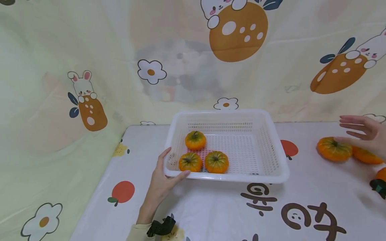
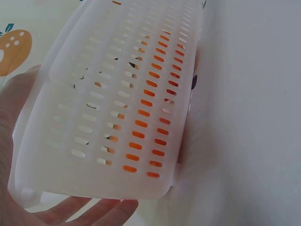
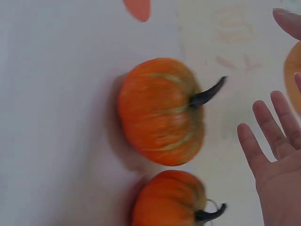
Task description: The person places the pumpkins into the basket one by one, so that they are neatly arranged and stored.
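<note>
1. Left hand (image 1: 161, 184) is clasped round the near-left corner of a white basket (image 1: 235, 176); three pumpkins (image 1: 216, 162) are contained inside.
2. Right hand (image 1: 366, 132), empty, is spread wide near other pumpkins (image 1: 334, 150) on the counter (image 1: 211, 204).
3. Only from the left wrist is orange glimpsed through wall slots (image 2: 147, 92).

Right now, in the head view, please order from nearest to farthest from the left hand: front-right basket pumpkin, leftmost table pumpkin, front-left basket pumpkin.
1. Front-left basket pumpkin: near left corner.
2. Front-right basket pumpkin: to its right.
3. Leftmost table pumpkin: right of the basket.
</note>
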Available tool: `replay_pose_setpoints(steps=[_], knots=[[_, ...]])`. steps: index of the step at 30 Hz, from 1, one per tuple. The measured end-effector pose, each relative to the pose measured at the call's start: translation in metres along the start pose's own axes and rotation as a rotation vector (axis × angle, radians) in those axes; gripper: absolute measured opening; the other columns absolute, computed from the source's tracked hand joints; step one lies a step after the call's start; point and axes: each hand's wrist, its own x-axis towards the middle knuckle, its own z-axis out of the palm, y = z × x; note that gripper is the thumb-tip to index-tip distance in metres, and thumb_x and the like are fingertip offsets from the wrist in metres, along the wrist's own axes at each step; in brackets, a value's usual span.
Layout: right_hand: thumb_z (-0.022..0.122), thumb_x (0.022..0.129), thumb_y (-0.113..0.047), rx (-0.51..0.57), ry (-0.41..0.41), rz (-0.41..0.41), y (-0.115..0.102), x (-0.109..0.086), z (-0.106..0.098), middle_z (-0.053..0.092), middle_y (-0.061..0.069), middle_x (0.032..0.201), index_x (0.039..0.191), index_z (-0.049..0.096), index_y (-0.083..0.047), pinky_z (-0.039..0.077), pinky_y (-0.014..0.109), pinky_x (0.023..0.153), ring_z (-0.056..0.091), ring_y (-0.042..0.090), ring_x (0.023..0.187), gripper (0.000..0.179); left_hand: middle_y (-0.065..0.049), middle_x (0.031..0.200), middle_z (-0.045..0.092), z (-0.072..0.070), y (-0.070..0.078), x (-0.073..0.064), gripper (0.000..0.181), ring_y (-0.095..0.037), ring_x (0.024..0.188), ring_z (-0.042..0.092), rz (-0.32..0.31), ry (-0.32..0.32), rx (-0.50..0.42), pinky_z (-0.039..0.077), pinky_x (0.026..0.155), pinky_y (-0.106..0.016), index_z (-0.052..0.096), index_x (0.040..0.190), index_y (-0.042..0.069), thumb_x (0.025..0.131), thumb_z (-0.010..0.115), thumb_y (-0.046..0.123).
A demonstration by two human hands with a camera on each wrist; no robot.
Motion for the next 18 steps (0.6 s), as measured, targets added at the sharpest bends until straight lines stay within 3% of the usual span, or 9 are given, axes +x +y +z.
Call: replay_pose_setpoints(steps=[3, 5, 8, 11, 18], knots=[[0.07, 0.101, -0.037, 0.016, -0.043, 0.039, 0.011, -0.001, 0.003, 0.018, 0.025, 0.17, 0.163, 0.015, -0.044, 0.04, 0.013, 0.094, 0.032, 0.046, 0.146, 0.083, -0.011, 0.151, 0.055, 0.0, 0.0, 0.001, 0.095, -0.031, 0.119, 0.06, 0.006, -0.002, -0.001, 0.053, 0.101, -0.054, 0.033, 0.161, 0.025, 0.085, 0.089, 0.031], [0.068, 0.102, -0.04, 0.011, -0.081, 0.061, 0.014, -0.001, 0.004, 0.013, 0.036, 0.167, 0.166, 0.009, -0.038, 0.042, 0.028, 0.1, 0.024, 0.063, 0.142, 0.088, -0.011, 0.15, 0.055, 0.0, 0.0, 0.0, 0.095, -0.031, 0.119, 0.06, 0.011, -0.004, -0.007, 0.053, 0.1, -0.053, 0.033, 0.161, 0.024, 0.085, 0.089, 0.031], [0.067, 0.102, -0.041, 0.033, -0.115, 0.084, 0.017, -0.003, 0.009, 0.009, 0.04, 0.165, 0.169, 0.003, -0.028, 0.032, 0.057, 0.11, 0.019, 0.067, 0.141, 0.093, -0.012, 0.15, 0.055, 0.0, -0.001, -0.001, 0.095, -0.032, 0.119, 0.06, 0.021, -0.003, -0.006, 0.054, 0.099, -0.053, 0.033, 0.161, 0.023, 0.085, 0.089, 0.032], [0.066, 0.103, -0.041, 0.07, -0.119, 0.106, 0.019, -0.006, 0.013, 0.003, 0.041, 0.164, 0.169, 0.001, -0.018, 0.02, 0.078, 0.107, 0.013, 0.068, 0.142, 0.096, -0.012, 0.151, 0.054, 0.001, -0.001, 0.0, 0.097, -0.032, 0.12, 0.06, 0.027, -0.004, -0.01, 0.054, 0.1, -0.055, 0.032, 0.162, 0.023, 0.084, 0.09, 0.032], [0.067, 0.103, -0.039, 0.083, -0.052, 0.132, 0.03, -0.008, 0.033, 0.006, 0.038, 0.166, 0.17, 0.012, -0.023, 0.017, 0.075, 0.115, 0.016, 0.065, 0.14, 0.088, -0.009, 0.151, 0.055, 0.002, -0.002, 0.0, 0.099, -0.031, 0.12, 0.06, 0.011, 0.007, -0.007, 0.053, 0.101, -0.056, 0.032, 0.162, 0.027, 0.082, 0.091, 0.033]])
